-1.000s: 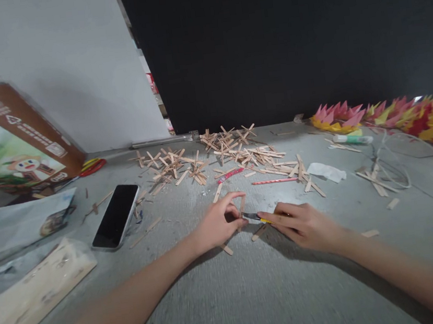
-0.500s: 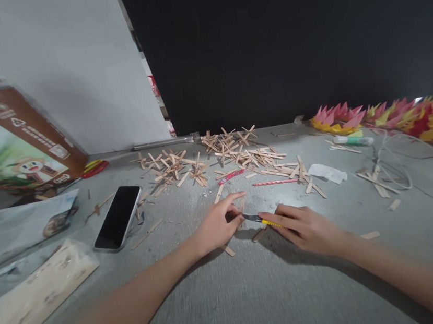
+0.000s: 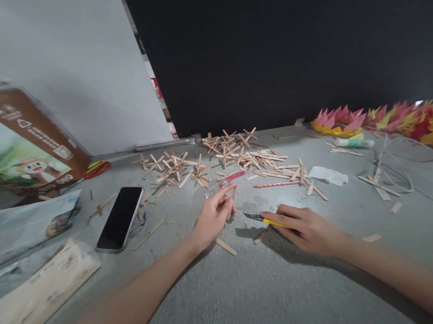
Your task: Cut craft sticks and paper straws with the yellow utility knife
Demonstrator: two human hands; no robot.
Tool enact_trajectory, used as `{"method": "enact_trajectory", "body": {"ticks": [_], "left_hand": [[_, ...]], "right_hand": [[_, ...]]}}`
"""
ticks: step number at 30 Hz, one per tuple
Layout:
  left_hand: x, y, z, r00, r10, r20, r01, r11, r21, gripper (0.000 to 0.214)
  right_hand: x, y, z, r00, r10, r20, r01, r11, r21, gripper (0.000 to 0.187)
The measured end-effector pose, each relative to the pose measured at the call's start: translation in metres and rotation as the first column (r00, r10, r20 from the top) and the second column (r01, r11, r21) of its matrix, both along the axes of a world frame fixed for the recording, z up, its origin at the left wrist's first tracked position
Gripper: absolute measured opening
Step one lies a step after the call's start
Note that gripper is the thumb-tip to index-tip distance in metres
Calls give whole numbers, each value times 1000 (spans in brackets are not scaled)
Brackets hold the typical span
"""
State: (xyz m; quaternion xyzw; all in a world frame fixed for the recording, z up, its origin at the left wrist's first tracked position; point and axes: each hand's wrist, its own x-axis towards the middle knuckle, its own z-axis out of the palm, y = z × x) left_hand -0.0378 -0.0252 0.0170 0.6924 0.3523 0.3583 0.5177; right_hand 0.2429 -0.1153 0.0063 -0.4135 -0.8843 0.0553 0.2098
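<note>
My right hand (image 3: pixel 303 227) rests on the grey table and grips a small yellow utility knife (image 3: pixel 265 220) whose blade points left. My left hand (image 3: pixel 212 216) is just left of the blade, its thumb and fingers pinched on a short wooden stick (image 3: pixel 232 198) held a little off the table. A loose stick (image 3: pixel 226 246) lies below my left hand and another (image 3: pixel 260 236) lies under the knife. Piles of crossed wooden sticks (image 3: pixel 239 154) spread across the table behind both hands.
A black phone (image 3: pixel 119 217) lies at the left, near a brown printed box (image 3: pixel 17 144), plastic packets (image 3: pixel 19 228) and a wooden sheet (image 3: pixel 39 291). A red pencil (image 3: pixel 276 184), white paper scrap (image 3: pixel 327 175), glue tube (image 3: pixel 352 141), white cable (image 3: pixel 393 169) and pink-yellow paper flowers (image 3: pixel 393 119) lie at the right.
My left hand has lifted the stick up and to the left, away from the knife blade. A cut piece now lies on the table below it. My right hand stays in place.
</note>
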Motion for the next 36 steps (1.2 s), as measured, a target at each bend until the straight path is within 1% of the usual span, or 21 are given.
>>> {"method": "enact_trajectory", "body": {"ticks": [2,4,7,9,11,13,15,18,20,22,23,25,27,29,30,31,33,36], "left_hand": [[0,1,1,999,8,31,-7,1000,-24,53],[0,1,1,999,22,48,-20,999,-50,54],[2,0,0,998,27,59,-23,998,-65,58],[3,-1,-3,997,25,68,-19,996,-86,58],[3,0,-7,998,21,58,-14,994,-106,56],[2,1,-11,999,6,52,1,992,-129,55],[2,3,-15,998,-3,66,14,987,-158,55],[2,5,-17,997,37,68,-25,985,-173,53],[2,7,-18,998,32,47,-26,993,-114,49],[1,7,-17,1000,-4,1,4,1000,-4,44],[0,7,-17,998,-39,-43,41,998,49,42],[-1,6,-16,995,-55,-86,63,993,95,41],[-2,4,-15,993,-111,-36,112,993,24,56],[-1,1,-11,987,-152,54,157,981,-118,79],[0,0,-9,983,-151,100,166,972,-165,88],[0,-1,-7,980,-155,125,178,963,-200,91],[1,-2,-4,978,-157,137,187,950,-249,91],[0,-2,-4,973,-166,162,206,941,-270,88]], "right_hand": [[-1,0,2,999,-23,-41,22,1000,-19,46],[-4,2,5,991,-72,-113,66,996,-54,44],[-9,7,11,954,-197,-226,173,977,-121,38],[-13,15,15,920,-286,-268,250,955,-161,33],[-18,25,20,897,-332,-292,286,939,-191,30],[-27,38,25,905,-305,-297,247,944,-218,25],[-38,51,28,917,-263,-299,199,953,-228,27],[-56,70,26,910,-228,-346,156,962,-223,26],[-64,78,20,908,-177,-379,109,975,-194,19],[-67,83,11,905,-105,-413,63,992,-114,14],[-67,84,6,909,-53,-413,23,997,-77,11],[-65,84,-3,933,73,-354,-78,997,-1,11],[-63,83,-9,934,105,-343,-82,993,80,17],[-61,82,-10,933,133,-334,-91,986,137,27],[-61,81,-10,932,147,-331,-97,982,162,31],[-61,81,-9,933,158,-322,-103,978,179,32],[-61,80,-7,941,169,-292,-111,972,205,32],[-61,80,-6,958,169,-230,-120,970,212,29]]}}
